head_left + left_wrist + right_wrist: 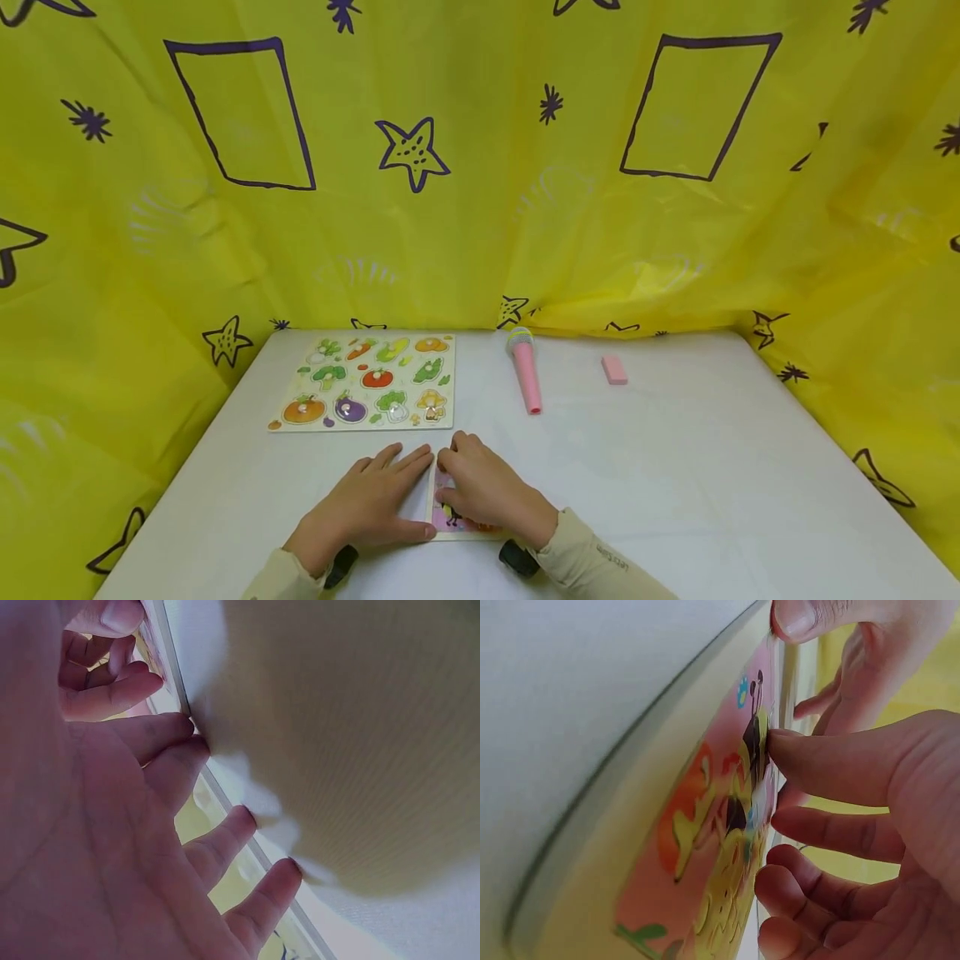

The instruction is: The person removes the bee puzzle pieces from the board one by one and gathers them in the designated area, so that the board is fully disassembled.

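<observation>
Head view: a picture puzzle [454, 523] is steadied by the near right corner of the vegetable board [352, 427].
Its edge is braced by the left hand [373, 505], fingers spread; its face is touched by the right hand [487, 486], fingers bent, any pinch unclear. Piece-fitting is suggested; careful pressing seems needed next.

"Did you see any writing from where you stood?"

"Yes, I did: small dark lettering [612, 557] ran along the person's long beige fabric right sleeve [603, 573], just behind the cuff [561, 531]."

"And what did it say?"

"It seemed to begin with 'Let', as far as I could tell, but the letters after that were too small to make out from here."
</observation>
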Action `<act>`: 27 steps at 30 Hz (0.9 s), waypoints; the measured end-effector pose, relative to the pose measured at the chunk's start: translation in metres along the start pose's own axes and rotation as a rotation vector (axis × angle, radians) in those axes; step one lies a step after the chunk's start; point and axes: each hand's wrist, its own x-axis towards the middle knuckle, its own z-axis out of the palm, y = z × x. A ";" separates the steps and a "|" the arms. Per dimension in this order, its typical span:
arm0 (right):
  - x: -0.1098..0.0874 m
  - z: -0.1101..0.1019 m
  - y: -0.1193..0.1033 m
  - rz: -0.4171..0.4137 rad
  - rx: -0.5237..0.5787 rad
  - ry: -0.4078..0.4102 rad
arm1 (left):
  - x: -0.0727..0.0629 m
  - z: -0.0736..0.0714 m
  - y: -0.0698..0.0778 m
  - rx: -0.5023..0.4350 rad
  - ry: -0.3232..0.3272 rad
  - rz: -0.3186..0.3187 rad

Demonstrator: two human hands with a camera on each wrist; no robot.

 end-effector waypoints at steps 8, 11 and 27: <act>0.003 -0.003 0.001 0.007 -0.013 0.005 | 0.000 -0.002 0.002 -0.017 -0.017 -0.014; 0.003 -0.004 0.003 0.010 -0.003 0.000 | 0.000 -0.003 0.002 -0.025 -0.018 -0.015; -0.003 0.001 0.010 -0.003 0.041 0.020 | 0.002 -0.009 0.009 0.000 -0.043 -0.044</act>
